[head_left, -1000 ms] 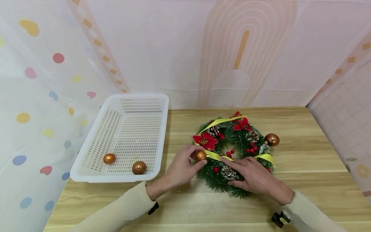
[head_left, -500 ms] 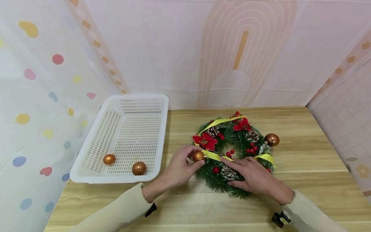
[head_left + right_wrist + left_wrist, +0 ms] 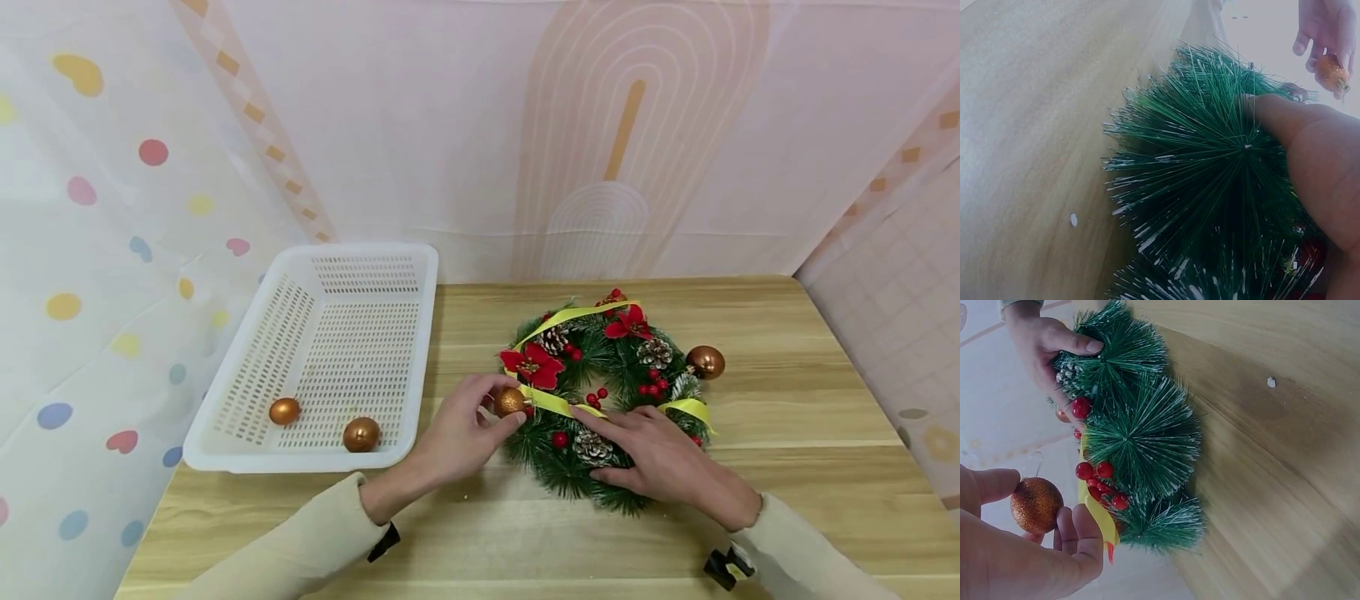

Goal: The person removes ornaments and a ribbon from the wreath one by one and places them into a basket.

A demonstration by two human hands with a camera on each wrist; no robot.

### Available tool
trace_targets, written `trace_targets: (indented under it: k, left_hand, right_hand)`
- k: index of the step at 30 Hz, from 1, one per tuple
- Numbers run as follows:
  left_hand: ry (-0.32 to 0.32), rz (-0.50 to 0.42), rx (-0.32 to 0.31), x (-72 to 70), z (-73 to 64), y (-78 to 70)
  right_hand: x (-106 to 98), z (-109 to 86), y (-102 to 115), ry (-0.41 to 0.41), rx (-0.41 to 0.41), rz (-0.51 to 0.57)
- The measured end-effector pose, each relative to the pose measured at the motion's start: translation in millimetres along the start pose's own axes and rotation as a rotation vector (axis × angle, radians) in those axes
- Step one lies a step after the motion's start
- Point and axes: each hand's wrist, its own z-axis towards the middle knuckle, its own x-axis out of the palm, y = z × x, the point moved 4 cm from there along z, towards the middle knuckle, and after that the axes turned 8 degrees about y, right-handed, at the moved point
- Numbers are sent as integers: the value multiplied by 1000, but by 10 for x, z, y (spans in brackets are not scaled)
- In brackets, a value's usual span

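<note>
A glittery copper Christmas bauble [image 3: 1036, 505] is pinched between the thumb and fingers of my left hand [image 3: 462, 427], with its wire loop showing in the left wrist view. The bauble is held above the left front side of a green Christmas wreath [image 3: 558, 475]. My right hand [image 3: 656, 454] lies across the wreath's front right, fingers extended over the yellow ribbon [image 3: 551, 403] and beside a pinecone [image 3: 592, 447]. In the right wrist view its thumb presses into the pine needles [image 3: 1210, 162]. Red poinsettias [image 3: 532, 367] and berries decorate the ring.
A white perforated basket [image 3: 431, 333] stands at the left, holding two copper baubles, one smaller [image 3: 284, 411] and one larger [image 3: 362, 435]. Another shiny bauble [image 3: 706, 362] sits at the wreath's right edge. A small white bit [image 3: 1271, 382] lies on the wooden table [image 3: 780, 417].
My left hand has drawn slightly left with the bauble, away from the ribbon. The right hand and the wreath have stayed in place.
</note>
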Motion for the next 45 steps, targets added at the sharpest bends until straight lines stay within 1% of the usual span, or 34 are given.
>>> trace_targets:
  k: [8, 12, 15, 19, 25, 29, 34, 39, 45]
  left_hand:
    - [0, -15, -10, -52, -14, -9]
    - [5, -38, -22, -85, -20, -9]
    - [3, -47, -29, -123, -21, -14]
    - [-15, -50, -18, -198, -20, -24]
    - [-49, -24, 3, -364, -36, -44]
    - [-80, 4, 7, -498, -58, -49]
    - [-117, 16, 2, -669, -101, -27]
    - [-148, 32, -19, -836, -155, 27]
    - [-189, 51, -67, -1006, -212, 107]
  right_hand:
    - [-3, 10, -2, -5, -6, -4]
    - [-2, 13, -4, -4, -6, -8]
    - [-5, 17, -3, -13, -11, -12]
    - [-6, 24, 1, -22, -19, -18]
    - [-6, 21, 8, -11, -20, -11]
    - [-7, 16, 7, -11, -19, -10]
    - [-7, 15, 5, -10, -14, -8]
    - [-4, 5, 1, -3, -3, -3]
    - [-1, -4, 3, 0, 2, 5]
